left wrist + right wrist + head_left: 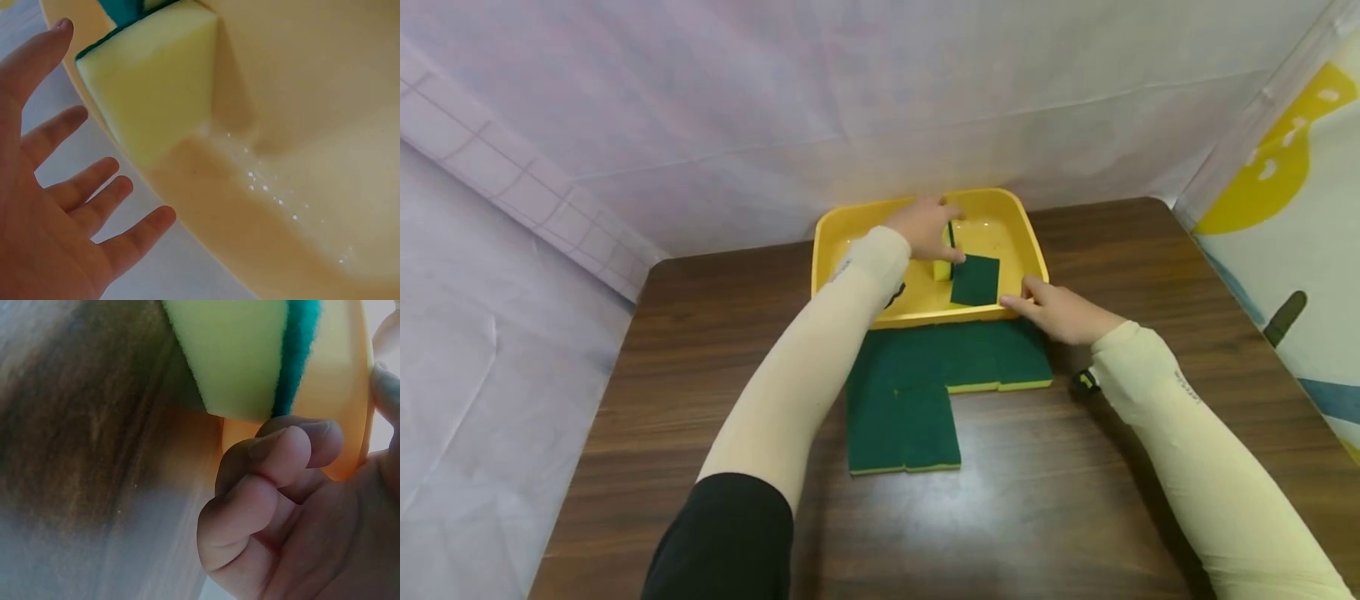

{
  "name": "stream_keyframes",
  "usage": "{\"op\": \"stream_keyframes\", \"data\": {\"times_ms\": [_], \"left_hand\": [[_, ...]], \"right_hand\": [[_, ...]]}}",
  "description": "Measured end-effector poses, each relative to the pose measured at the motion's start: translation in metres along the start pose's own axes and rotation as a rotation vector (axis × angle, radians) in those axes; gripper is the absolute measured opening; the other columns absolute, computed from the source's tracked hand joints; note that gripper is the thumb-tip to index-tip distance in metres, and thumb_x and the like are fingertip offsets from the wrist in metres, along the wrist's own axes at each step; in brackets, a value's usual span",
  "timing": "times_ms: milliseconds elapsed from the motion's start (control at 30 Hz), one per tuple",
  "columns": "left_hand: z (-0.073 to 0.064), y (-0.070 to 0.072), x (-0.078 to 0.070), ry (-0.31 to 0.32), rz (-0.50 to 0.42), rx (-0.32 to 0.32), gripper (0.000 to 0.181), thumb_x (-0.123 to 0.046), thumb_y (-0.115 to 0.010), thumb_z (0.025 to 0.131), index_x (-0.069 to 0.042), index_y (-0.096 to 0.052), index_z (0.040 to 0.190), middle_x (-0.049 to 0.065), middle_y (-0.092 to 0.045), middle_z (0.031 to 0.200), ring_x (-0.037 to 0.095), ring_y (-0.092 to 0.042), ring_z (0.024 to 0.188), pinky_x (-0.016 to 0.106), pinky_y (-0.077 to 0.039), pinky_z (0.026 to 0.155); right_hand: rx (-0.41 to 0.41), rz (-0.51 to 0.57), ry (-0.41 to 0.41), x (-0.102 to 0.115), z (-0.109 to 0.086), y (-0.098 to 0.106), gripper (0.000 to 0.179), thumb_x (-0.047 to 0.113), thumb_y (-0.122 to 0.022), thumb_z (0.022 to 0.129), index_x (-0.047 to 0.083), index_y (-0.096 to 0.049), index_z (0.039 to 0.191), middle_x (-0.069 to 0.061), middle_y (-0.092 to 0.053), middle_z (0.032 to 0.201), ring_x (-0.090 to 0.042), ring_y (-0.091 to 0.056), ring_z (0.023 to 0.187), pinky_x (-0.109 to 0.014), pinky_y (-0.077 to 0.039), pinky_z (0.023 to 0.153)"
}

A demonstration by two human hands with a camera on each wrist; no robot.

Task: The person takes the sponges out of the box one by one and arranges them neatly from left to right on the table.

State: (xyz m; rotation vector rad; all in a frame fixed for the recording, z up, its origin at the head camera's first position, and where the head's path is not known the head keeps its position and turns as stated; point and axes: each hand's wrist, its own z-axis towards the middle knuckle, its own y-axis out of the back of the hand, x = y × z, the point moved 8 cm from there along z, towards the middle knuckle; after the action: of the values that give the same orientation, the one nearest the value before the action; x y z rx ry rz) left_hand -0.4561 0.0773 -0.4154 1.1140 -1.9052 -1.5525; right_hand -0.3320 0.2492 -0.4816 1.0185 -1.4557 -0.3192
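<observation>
My left hand reaches over the yellow plastic basin, its fingers spread and holding nothing. Close to its thumb, a yellow-and-green scouring sponge stands on edge in the basin; the left wrist view shows a gap between that sponge and the fingers. Another sponge lies green side up beside it. At the basin's front right corner, my right hand grips the rim, thumb on the edge and fingers curled below. A sponge edge shows just beyond those fingers in the right wrist view.
Several sponges lie green side up, edge to edge, on the brown wooden table in front of the basin. A pale cloth wall hangs right behind the basin. Printed cloth borders the table's right side.
</observation>
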Motion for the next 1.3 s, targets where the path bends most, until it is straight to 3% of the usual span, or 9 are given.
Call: {"op": "stream_keyframes", "data": {"times_ms": [233,467,733,967,1133,1300], "left_hand": [[0.003,-0.005,0.003,-0.004,0.009,-0.002,0.073,-0.055,-0.074,0.101,-0.017,-0.053,0.16,0.017,-0.028,0.173,0.033,-0.034,0.156,0.043,-0.033,0.124],[-0.005,-0.004,0.012,-0.005,0.005,-0.018,0.065,-0.054,-0.077,0.099,-0.016,-0.06,0.149,0.014,-0.043,0.156,0.03,-0.049,0.137,0.042,-0.045,0.111],[-0.015,-0.004,0.028,0.034,-0.027,0.021,0.057,-0.052,-0.081,0.097,-0.019,-0.058,0.138,0.017,-0.042,0.155,0.029,-0.051,0.129,0.043,-0.047,0.104],[-0.022,-0.012,0.04,0.078,-0.009,0.058,0.057,-0.052,-0.084,0.093,-0.016,-0.051,0.122,0.011,-0.047,0.126,0.027,-0.048,0.106,0.042,-0.042,0.088],[-0.028,-0.02,0.047,0.115,0.011,0.106,0.058,-0.052,-0.084,0.093,-0.016,-0.05,0.123,0.009,-0.051,0.12,0.026,-0.049,0.106,0.041,-0.043,0.09],[-0.03,-0.026,0.052,0.157,0.02,0.143,0.063,-0.054,-0.084,0.093,-0.018,-0.051,0.133,0.008,-0.054,0.131,0.027,-0.054,0.12,0.043,-0.047,0.101]], "right_hand": [[0.02,0.001,-0.018,0.002,-0.001,0.0,0.052,0.057,-0.043,0.115,0.005,-0.049,0.115,-0.008,-0.047,0.08,-0.026,-0.051,0.069,-0.041,-0.044,0.064],[0.019,0.001,-0.008,0.0,-0.001,0.001,0.051,0.056,-0.044,0.115,0.006,-0.049,0.114,-0.006,-0.044,0.079,-0.025,-0.049,0.069,-0.04,-0.043,0.064],[0.009,0.001,-0.013,-0.002,-0.004,0.003,0.052,0.058,-0.044,0.114,0.006,-0.048,0.114,-0.007,-0.044,0.081,-0.027,-0.05,0.071,-0.041,-0.043,0.066],[0.003,-0.006,-0.023,-0.006,-0.006,0.005,0.053,0.059,-0.044,0.114,0.006,-0.048,0.114,-0.008,-0.045,0.08,-0.027,-0.049,0.069,-0.041,-0.043,0.065],[0.007,0.007,-0.029,-0.007,-0.007,0.005,0.053,0.059,-0.044,0.114,0.006,-0.048,0.114,-0.01,-0.048,0.08,-0.027,-0.051,0.069,-0.041,-0.044,0.064],[0.007,0.011,-0.027,-0.008,-0.007,0.004,0.053,0.06,-0.045,0.113,0.006,-0.048,0.115,-0.01,-0.048,0.081,-0.028,-0.052,0.07,-0.041,-0.045,0.065]]}}
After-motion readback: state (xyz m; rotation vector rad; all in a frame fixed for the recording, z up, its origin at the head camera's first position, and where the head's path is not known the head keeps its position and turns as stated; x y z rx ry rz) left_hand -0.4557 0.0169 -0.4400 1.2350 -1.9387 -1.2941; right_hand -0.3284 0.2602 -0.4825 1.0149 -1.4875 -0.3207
